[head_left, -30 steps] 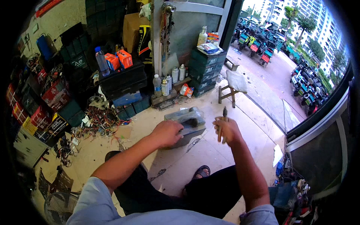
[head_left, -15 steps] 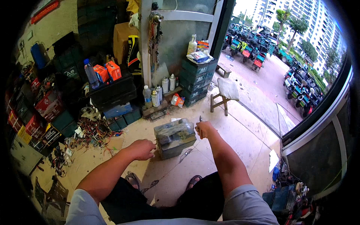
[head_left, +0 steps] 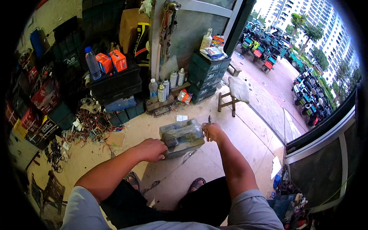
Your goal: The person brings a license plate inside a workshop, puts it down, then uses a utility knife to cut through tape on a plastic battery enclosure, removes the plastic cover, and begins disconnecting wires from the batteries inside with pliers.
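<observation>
1. The left hand (head_left: 153, 149) has its fingers bent, with the tips at the near left corner of the grey box (head_left: 182, 135); from here I can't make out whether they grip it.
2. The right hand (head_left: 214, 133) is closed around a small tool (head_left: 209, 119), whose dark tip sticks up out of the fist, pointing away from the person. That hand is just beside the box's right end.
3. The box sits on the tiled floor (head_left: 249, 145), between the two hands and ahead of the sandals (head_left: 197, 184). Its long axis runs left to right, the right end slanting a little farther from the person, and the raised part on top follows the same line.
4. Half a second ago the left hand was a bit lower, its fingers stretched toward the box's left side; now they are curled in against the corner. The tool was in the right hand then too.
5. Beyond the box lies a white paper (head_left: 182, 118), showing more fully than a second ago.
6. Farther out stand a stool (head_left: 238, 90), spray cans (head_left: 177, 78) and a heap of wires (head_left: 92, 120).
</observation>
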{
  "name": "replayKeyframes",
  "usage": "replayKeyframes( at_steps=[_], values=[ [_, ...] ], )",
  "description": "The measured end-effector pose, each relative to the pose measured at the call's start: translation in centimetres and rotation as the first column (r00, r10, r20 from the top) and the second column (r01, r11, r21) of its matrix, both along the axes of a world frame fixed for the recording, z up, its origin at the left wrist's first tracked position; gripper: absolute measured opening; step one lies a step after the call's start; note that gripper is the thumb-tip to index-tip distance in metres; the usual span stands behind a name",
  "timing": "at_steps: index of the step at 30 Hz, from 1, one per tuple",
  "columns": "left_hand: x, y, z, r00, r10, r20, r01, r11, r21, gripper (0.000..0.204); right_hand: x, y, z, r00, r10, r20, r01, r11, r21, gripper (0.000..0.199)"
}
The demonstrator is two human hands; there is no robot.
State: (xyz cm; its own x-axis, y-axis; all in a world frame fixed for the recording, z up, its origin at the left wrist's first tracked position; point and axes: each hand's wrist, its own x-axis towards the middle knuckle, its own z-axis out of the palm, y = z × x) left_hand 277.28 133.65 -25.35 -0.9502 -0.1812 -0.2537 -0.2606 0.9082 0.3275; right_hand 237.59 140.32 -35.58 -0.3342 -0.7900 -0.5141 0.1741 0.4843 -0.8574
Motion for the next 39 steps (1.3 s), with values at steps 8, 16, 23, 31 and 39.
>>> replayKeyframes(
  at_steps=[8,16,23,31,39],
  values=[
    [0.8,-1.0,-0.5,0.988,0.116,-0.106,-0.12,0.992,-0.034,0.039,4.3,-0.6,7.1,0.946,0.145,-0.289,-0.201,0.965,-0.172,0.018],
    [-0.2,-0.9,-0.3,0.925,0.28,-0.257,-0.286,0.958,0.018,0.043,11.2,0.2,13.6,0.612,0.118,-0.782,-0.448,0.867,-0.22,0.023],
    [-3.7,-0.5,-1.0,0.798,0.475,-0.371,-0.414,0.879,0.237,0.053,13.5,-0.8,10.4,0.681,0.042,-0.731,-0.359,0.89,-0.283,0.024],
    [-9.4,-0.4,-1.7,0.751,0.54,-0.379,-0.508,0.84,0.19,0.068,14.5,-1.9,9.6,0.556,-0.109,-0.824,-0.306,0.895,-0.325,0.022],
    [-12.7,-1.6,-7.0,0.887,0.395,-0.239,-0.429,0.897,-0.111,0.069,9.7,2.0,12.5,0.939,-0.343,0.035,0.333,0.876,-0.349,0.023]
  ],
)
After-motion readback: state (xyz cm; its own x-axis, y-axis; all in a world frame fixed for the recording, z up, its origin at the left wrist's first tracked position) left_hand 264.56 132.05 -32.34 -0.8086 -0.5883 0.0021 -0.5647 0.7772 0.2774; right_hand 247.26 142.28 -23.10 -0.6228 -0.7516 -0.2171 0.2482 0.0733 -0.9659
